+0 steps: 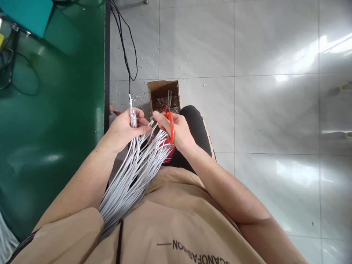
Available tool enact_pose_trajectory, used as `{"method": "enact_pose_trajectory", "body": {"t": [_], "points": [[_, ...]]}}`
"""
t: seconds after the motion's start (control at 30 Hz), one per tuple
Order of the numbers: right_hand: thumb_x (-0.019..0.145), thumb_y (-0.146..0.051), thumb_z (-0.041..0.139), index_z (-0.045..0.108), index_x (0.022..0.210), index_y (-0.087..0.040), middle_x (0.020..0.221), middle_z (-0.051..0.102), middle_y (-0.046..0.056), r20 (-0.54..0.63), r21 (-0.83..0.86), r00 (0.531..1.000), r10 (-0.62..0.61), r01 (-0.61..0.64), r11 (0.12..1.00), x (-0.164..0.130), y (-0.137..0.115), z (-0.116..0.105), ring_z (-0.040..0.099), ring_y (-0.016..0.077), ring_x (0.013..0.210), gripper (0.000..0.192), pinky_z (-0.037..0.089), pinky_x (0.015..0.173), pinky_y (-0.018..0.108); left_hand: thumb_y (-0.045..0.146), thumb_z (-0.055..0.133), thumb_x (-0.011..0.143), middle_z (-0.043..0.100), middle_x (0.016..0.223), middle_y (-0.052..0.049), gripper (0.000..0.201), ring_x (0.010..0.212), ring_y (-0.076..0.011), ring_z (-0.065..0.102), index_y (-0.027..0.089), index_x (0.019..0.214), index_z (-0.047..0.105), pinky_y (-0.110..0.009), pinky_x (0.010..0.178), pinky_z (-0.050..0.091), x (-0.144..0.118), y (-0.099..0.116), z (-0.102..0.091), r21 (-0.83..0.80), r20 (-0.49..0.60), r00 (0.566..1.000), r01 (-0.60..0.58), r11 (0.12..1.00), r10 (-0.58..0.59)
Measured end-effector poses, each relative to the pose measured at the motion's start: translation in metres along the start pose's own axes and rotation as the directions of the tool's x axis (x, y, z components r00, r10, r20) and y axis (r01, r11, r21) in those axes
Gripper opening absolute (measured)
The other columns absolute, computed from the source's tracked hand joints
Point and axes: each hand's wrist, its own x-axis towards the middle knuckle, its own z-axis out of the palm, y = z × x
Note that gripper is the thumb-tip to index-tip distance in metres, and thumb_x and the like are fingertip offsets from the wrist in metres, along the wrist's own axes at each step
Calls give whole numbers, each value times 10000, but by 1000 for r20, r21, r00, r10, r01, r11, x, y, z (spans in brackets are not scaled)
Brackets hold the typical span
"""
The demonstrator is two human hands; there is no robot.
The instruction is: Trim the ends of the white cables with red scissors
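Note:
A large bundle of thin white cables (129, 183) lies across my lap and runs up to my hands. My left hand (132, 126) is closed around several of the cables, their ends poking up past the fingers. Orange-handled scissors (171, 126) hang on my right hand (176, 128), blades pointing away from me over a cardboard box. Between the thumb and fingers of that hand is a cable end, close to my left fingertips. Small pale tips (151, 123) show in the gap between the hands.
An open cardboard box (164, 85) with small clippings inside stands on the tiled floor (261, 110). Scraps are scattered around it. To the left is a green-topped table (68, 110) with a dark edge. Black cords (125, 51) hang beside it.

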Motion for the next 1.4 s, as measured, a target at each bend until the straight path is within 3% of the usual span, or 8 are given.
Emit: {"method": "enact_pose_trajectory", "body": {"t": [0.27, 0.43, 0.73, 0.83, 1.03, 1.23, 1.3, 1.4], "points": [[768, -325, 622, 694, 768, -155, 720, 645, -7, -51, -238, 992, -119, 104, 966, 10, 20, -6, 566, 116, 708, 185, 446, 681, 236, 181, 831, 590, 615, 730, 34, 423, 690, -143, 640, 179, 920, 566, -341, 742, 549, -3, 2, 1, -83, 73, 997, 15, 996, -9], [815, -352, 579, 677, 815, -163, 724, 616, -5, -189, -376, 952, -240, 156, 913, 15, 16, -16, 530, 120, 697, 213, 432, 675, 243, 162, 777, 659, 663, 1020, -63, 469, 992, -211, 652, 179, 1106, 636, -377, 860, 572, -4, 2, -2, -103, 172, 985, 32, 994, -14], [829, -299, 566, 611, 715, -168, 792, 607, 14, 64, -531, 930, -362, 339, 777, 9, -6, 4, 536, 122, 709, 179, 423, 675, 251, 87, 772, 615, 681, 1033, -52, 598, 1001, -219, 663, 200, 1181, 616, -375, 890, 570, -7, 12, 5, -144, 238, 971, 44, 989, -8], [828, -272, 551, 599, 696, -171, 789, 606, 15, 93, -613, 933, -347, 328, 719, 10, -4, 5, 533, 125, 710, 173, 412, 672, 254, 83, 739, 614, 691, 1021, -55, 503, 944, -216, 674, 191, 1096, 644, -363, 827, 577, -6, 11, 4, -152, 157, 988, 28, 988, -4], [856, -334, 513, 645, 756, -173, 766, 623, 18, -21, -555, 977, -214, 167, 815, 7, 3, 3, 545, 133, 713, 232, 420, 674, 256, 206, 789, 612, 659, 798, -3, 231, 701, -139, 612, 183, 759, 612, -295, 685, 514, 0, 0, -3, 79, -45, 999, -9, 997, 13], [845, -349, 551, 654, 769, -167, 752, 617, 5, 112, -584, 967, -230, 251, 772, 8, 2, -5, 523, 119, 694, 223, 392, 654, 245, 212, 804, 598, 624, 716, 11, 406, 679, -123, 584, 200, 589, 398, -278, 674, 487, 1, 2, -1, 24, -73, 995, -60, 998, 61], [850, -402, 553, 645, 749, -164, 707, 600, 1, 113, -661, 979, -172, 203, 723, 10, 2, -10, 509, 117, 656, 275, 368, 620, 247, 209, 805, 600, 637, 726, 12, 407, 692, -133, 610, 205, 608, 398, -292, 700, 506, 0, 4, 0, -5, -68, 996, -54, 999, 54], [851, -404, 555, 627, 706, -155, 756, 623, 36, 113, -831, 976, -186, 196, 521, 12, 4, -16, 530, 134, 675, 297, 346, 622, 267, 214, 808, 605, 655, 744, 11, 411, 723, -148, 649, 207, 636, 398, -301, 732, 523, -1, 4, 0, -28, -52, 997, -50, 998, 49]]}}
